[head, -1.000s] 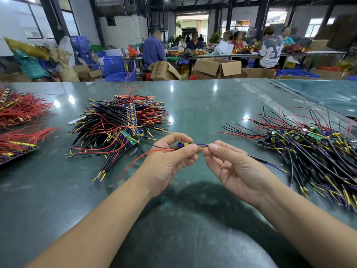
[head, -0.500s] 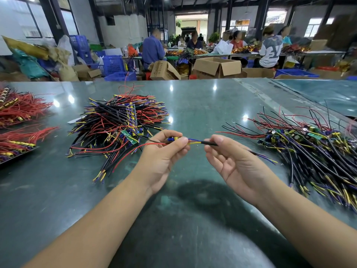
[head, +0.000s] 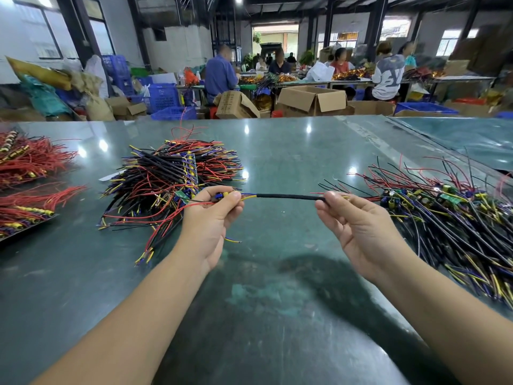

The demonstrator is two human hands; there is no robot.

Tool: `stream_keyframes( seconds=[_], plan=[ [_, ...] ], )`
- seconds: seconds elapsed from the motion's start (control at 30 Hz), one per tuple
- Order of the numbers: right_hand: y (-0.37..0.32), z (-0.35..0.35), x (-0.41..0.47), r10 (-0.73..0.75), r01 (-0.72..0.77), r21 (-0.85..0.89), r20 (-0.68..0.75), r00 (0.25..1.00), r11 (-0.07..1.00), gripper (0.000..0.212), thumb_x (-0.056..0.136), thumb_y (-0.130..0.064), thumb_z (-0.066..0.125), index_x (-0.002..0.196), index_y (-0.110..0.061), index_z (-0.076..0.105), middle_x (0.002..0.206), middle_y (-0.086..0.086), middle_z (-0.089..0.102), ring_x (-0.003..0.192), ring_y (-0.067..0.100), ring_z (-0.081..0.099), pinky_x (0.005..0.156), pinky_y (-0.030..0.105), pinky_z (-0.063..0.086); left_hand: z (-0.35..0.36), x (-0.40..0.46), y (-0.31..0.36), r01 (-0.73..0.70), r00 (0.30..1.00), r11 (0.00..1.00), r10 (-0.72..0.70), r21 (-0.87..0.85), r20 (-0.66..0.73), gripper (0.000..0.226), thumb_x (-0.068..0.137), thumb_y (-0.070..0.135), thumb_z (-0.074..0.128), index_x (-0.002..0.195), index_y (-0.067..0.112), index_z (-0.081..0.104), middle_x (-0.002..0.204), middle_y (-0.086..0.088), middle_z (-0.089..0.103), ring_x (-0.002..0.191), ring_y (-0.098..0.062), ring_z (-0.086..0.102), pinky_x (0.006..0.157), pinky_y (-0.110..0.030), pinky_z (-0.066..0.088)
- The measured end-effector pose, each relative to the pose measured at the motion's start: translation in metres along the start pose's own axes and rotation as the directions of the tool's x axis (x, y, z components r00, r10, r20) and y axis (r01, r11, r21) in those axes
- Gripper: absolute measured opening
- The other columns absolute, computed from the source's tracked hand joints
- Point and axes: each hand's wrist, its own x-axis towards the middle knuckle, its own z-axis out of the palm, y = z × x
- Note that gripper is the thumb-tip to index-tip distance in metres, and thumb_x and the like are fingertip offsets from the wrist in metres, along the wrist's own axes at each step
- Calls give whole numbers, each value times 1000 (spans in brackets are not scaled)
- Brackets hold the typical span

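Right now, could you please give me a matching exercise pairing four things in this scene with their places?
1 black-sleeved wire
2 red wire bundles
3 pile with green circuit boards
4 open cardboard box

A past the far edge of the table
B table's far left
C between left hand and right hand
D right of the right hand

Pairs: 1-C, 2-B, 3-D, 4-A

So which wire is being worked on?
On the green table, look between the middle pile and the right pile. The black-sleeved wire runs straight from the left hand to the right hand. It alone is held, not heaped.
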Motion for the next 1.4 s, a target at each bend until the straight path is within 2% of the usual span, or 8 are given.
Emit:
stream_keyframes(
  seconds=[0.17, 0.3, 0.4, 0.57, 0.67, 0.83, 1.07, 1.4],
  plan=[
    [8, -16, 12, -118, 62, -325, -155, 981, 944, 14, 84, 2, 65, 71, -3, 63, 57, 3, 65, 59, 11, 68, 69, 23, 59, 4, -2, -7, -52, 998, 992, 48, 116, 36, 21, 82, -9, 63, 78, 11, 60, 60, 1, 65, 54, -8, 62, 56, -14, 52],
    [11, -13, 15, -407, 207, -805, -45, 912, 555, 20, 82, -17, 72, 64, -25, 68, 61, -10, 69, 67, 9, 67, 75, 28, 53, 1, 1, -6, -99, 995, 977, 93, 189, 39, 21, 82, -9, 63, 78, 12, 60, 59, 3, 65, 56, -7, 63, 59, -14, 52],
    [10, -8, 7, -471, 294, -840, 51, 880, 457, 11, 80, -23, 75, 73, -29, 69, 75, -14, 70, 74, 8, 62, 76, 25, 50, -4, 1, -4, -102, 995, 981, 98, 167, 31, 20, 83, -8, 62, 79, 12, 60, 59, 4, 65, 56, -6, 62, 59, -14, 52],
    [10, -6, -7, -566, 358, -882, 471, 677, -307, 39, 81, -24, 73, 117, -12, 64, 119, 4, 65, 123, 28, 51, 112, 54, 16, 0, -2, -6, -98, 994, 980, 87, 171, 68, 20, 83, -9, 61, 81, 10, 59, 58, 4, 65, 56, -6, 62, 59, -14, 52],
    [15, 4, -18, -344, 292, -800, 512, 787, -524, 22, 87, -24, 64, 108, -17, 65, 101, -1, 69, 107, 29, 58, 99, 45, 37, 2, -4, -8, -96, 993, 978, 82, 184, 82, 20, 83, -10, 61, 82, 9, 59, 59, 3, 65, 56, -7, 62, 58, -15, 52],
    [18, 8, -17, -176, 320, -831, 436, 883, -455, 26, 88, -3, 49, 105, -22, 48, 79, -4, 31, 59, 18, 31, 46, 30, 18, 0, -2, -2, -41, 992, 988, 23, 146, 124, 17, 83, -10, 60, 84, 7, 60, 61, 2, 66, 56, -8, 63, 57, -15, 52],
    [14, 15, -19, 176, 552, -827, 530, 829, -110, 22, 101, -19, 38, 108, -15, 58, 99, 3, 63, 86, 28, 57, 75, 41, 49, -7, 4, 9, 68, 993, 994, -77, 90, 91, 16, 87, -7, 56, 86, 8, 59, 58, 2, 67, 51, -4, 62, 51, -11, 50],
    [-43, -8, -1, -420, 224, -970, 163, 893, 100, 42, 95, -3, 40, 134, -16, 51, 108, 16, 66, 81, 27, 53, 68, 28, 34, 1, -3, 9, 245, 920, 962, -271, 124, 283, 36, 72, 17, 63, 105, 3, 62, 84, -11, 73, 70, -13, 69, 63, -18, 55]
  ],
)
